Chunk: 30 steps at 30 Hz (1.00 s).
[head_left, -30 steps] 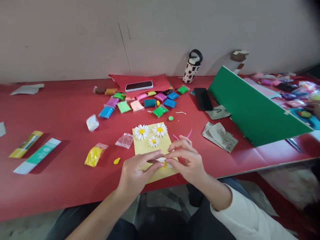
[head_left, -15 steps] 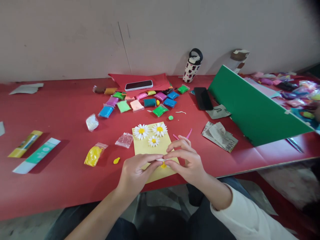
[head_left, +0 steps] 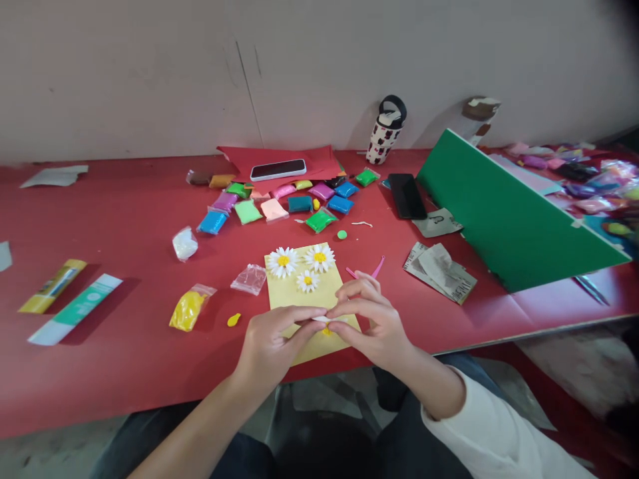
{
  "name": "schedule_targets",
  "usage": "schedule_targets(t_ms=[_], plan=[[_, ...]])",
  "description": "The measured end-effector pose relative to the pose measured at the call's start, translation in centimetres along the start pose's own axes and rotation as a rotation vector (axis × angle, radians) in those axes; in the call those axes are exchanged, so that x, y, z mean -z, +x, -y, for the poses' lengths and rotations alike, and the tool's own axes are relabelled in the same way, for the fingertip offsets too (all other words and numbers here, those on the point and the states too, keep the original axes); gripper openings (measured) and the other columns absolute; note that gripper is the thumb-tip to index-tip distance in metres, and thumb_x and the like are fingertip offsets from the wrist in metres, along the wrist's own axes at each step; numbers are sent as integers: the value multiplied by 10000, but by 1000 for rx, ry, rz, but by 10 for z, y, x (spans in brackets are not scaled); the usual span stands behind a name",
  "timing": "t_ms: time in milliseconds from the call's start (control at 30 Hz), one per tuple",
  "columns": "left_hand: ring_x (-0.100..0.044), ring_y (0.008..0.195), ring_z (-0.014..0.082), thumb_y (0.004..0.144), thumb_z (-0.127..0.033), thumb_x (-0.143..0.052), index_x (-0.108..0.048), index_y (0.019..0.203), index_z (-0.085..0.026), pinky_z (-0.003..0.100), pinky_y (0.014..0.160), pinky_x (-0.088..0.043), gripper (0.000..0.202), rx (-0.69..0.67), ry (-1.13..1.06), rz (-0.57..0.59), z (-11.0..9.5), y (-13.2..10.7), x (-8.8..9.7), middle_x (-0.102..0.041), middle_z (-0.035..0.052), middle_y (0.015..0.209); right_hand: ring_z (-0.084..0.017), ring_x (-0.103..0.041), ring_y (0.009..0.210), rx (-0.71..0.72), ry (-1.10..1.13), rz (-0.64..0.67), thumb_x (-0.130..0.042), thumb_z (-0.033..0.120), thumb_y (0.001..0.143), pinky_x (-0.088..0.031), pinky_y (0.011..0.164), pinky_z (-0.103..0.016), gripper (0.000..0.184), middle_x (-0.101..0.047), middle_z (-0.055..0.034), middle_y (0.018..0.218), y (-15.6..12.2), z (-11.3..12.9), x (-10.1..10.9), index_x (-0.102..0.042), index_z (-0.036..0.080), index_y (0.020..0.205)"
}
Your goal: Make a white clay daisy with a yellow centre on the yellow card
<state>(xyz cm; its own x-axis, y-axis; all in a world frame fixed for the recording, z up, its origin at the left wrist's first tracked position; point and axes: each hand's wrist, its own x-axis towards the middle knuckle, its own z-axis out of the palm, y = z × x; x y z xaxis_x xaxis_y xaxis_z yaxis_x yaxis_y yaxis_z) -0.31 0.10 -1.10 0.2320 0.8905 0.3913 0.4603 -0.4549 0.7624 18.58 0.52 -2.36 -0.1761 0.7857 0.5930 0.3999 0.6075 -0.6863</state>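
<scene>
The white piece [head_left: 320, 319] is between my two hands, just above the lower part of the yellow card [head_left: 283, 293]. My left grip [head_left: 270, 339] pinches it from the left, with the thumb below and the fingers above. My right grip [head_left: 388, 334] pinches it from the other side, and the fingertips of both hands almost meet there. My other right fingers are lifted and a little bent. Just below the piece I see a yellow spot [head_left: 327, 330], partly hidden by my fingers, so I cannot tell its whole shape.

On the upper part of the card lie three white flowers [head_left: 308, 282] with yellow centres. The pink tool [head_left: 379, 267] is behind my right grip, beside the card. To the left of the card are a clear bag [head_left: 249, 279], a yellow lump [head_left: 233, 320] and a yellow bag [head_left: 187, 311]; farther away is a white bag [head_left: 185, 244].

Behind the card, a small green ball [head_left: 342, 235] lies near many coloured packets [head_left: 321, 220]. A phone [head_left: 278, 171] rests on the red sheet [head_left: 319, 158] behind them. At the right, a green board [head_left: 514, 213] leans over the red tabletop [head_left: 140, 359].
</scene>
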Motion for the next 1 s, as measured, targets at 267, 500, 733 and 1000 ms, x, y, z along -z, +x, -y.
schedule_targets(t_ms=[267, 500, 733, 1000], plan=[[-748, 748, 162, 842, -331, -686, -763, 891, -273, 220, 673, -615, 108, -11, -40, 2, -1, 0, -1, -781, -9, 839, -160, -644, 815, 17, -5, 17, -668, 248, 834, -393, 1045, -485, 41, -609, 1, 823, 0, -1, 1, -705, 267, 831], [-748, 762, 146, 843, -292, -689, -755, 910, -266, 190, 669, -604, 98, -49, -38, 3, -1, 1, 1, -781, -21, 855, -164, -649, 830, 16, 21, 17, -672, 232, 830, -382, 1053, -481, 50, -624, 1, 840, 0, 0, 2, -705, 264, 851], [-748, 757, 149, 852, -317, -678, -758, 898, -253, 195, 665, -607, 113, -44, -35, 2, -1, 1, 0, -782, -14, 846, -158, -646, 821, 36, 25, 18, -682, 209, 822, -371, 1042, -490, 57, -624, 4, 842, 1, 0, 2, -693, 256, 854], [-740, 708, 117, 807, -222, -721, -740, 902, -234, 155, 653, -596, 97, 19, -60, -30, -6, 5, 6, -780, -33, 839, -154, -645, 818, 41, 32, -12, -670, 188, 827, -374, 1033, -452, 64, -628, 6, 823, 3, 0, 5, -683, 250, 819]])
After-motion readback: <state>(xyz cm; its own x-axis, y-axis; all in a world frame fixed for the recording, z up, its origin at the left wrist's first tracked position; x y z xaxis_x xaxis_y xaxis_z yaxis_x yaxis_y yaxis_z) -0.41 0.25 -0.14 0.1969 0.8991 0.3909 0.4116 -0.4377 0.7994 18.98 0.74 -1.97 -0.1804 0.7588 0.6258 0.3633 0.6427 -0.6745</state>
